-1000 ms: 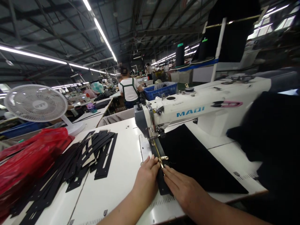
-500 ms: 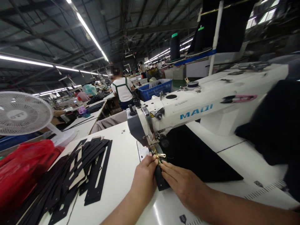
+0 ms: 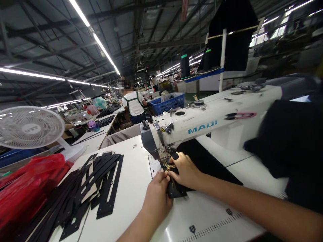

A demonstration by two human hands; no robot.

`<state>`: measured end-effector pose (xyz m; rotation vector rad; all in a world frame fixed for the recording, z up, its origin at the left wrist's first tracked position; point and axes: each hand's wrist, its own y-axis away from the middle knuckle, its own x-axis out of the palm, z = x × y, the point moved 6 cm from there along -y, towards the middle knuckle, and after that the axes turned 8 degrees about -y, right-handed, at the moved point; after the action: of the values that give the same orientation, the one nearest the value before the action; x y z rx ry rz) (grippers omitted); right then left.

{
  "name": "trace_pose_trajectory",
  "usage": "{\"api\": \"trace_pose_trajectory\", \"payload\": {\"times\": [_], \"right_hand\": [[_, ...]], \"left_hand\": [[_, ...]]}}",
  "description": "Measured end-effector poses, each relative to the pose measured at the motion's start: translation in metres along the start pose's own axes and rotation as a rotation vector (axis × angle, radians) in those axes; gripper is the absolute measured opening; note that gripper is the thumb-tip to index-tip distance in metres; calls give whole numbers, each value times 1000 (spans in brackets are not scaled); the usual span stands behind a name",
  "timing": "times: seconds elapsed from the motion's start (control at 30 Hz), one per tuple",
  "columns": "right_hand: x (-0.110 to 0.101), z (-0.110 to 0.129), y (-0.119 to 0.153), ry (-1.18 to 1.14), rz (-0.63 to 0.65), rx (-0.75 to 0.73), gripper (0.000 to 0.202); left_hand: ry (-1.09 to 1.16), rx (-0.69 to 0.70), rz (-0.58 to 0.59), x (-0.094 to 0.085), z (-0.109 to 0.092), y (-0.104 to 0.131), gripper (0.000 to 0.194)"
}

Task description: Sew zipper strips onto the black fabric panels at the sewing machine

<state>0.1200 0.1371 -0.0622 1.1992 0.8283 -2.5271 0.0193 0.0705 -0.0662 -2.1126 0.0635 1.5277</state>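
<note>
A narrow black piece (image 3: pixel 176 191) with a gold metal zipper (image 3: pixel 167 166) lies under the needle end of a white sewing machine (image 3: pixel 174 126). My left hand (image 3: pixel 157 191) pinches the piece's left edge between thumb and fingers, just in front of the presser foot. On the other side, my right hand (image 3: pixel 186 170) has its thumb and curled fingers round the zipper's pull end, close to the foot. The fingertips partly cover the zipper. Larger black fabric (image 3: pixel 214 164) spreads out flat under the machine arm, to the right of the needle.
Black slotted frames (image 3: pixel 108 188) lie piled on the left of the table, beside a red plastic bag (image 3: pixel 32 181) and a white fan (image 3: pixel 30 127). Pink-handled thread snips (image 3: pixel 241 115) rest on the machine. Behind are a blue crate (image 3: pixel 168 102) and a co-worker (image 3: pixel 133 102).
My right hand has gone from lying along the strip's right edge to up by the presser foot, fingers now curled at the zipper. My left hand keeps its pinch. The camera view has shifted slightly.
</note>
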Motion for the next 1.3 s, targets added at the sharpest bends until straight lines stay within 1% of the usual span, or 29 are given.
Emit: {"api": "trace_pose_trajectory", "payload": {"times": [0.07,0.2,0.3,0.43,0.5,0.57,0.6,0.67,0.73,0.77,0.8,0.9,1.1,1.2,1.3], "right_hand": [[8,-8,-7,-21,27,69,12],[12,-12,-7,-31,36,112,7],[13,-15,-13,-13,28,169,9],[17,-24,-33,28,9,272,17],[16,-26,-38,44,7,294,19],[12,-22,-30,53,7,257,18],[10,-16,-22,46,14,194,18],[8,-1,0,-18,39,-28,22],[9,14,25,-117,52,-269,32],[9,18,35,-158,47,-350,36],[9,19,42,-184,38,-392,39],[10,16,45,-195,38,-382,40],[8,13,26,-208,90,-360,33],[11,12,21,-213,80,-351,33],[8,13,21,-179,63,-382,33]], "left_hand": [[-4,8,-19,0,0,0,38],[-13,16,-4,1,1,-1,40],[-31,22,23,4,1,-1,42],[-55,35,33,7,3,-1,40],[-75,36,28,8,3,-1,40],[-100,31,15,7,3,0,42],[-110,26,7,7,2,1,43],[-104,18,-10,6,1,2,42],[-75,19,-37,4,0,3,39],[-62,23,-51,3,-1,4,38],[-55,25,-66,3,-2,4,37],[-63,35,-76,3,-1,4,36],[-102,43,-44,9,10,-5,39],[-100,40,-48,11,15,-9,42],[-83,5,-72,7,15,-10,37]]}}
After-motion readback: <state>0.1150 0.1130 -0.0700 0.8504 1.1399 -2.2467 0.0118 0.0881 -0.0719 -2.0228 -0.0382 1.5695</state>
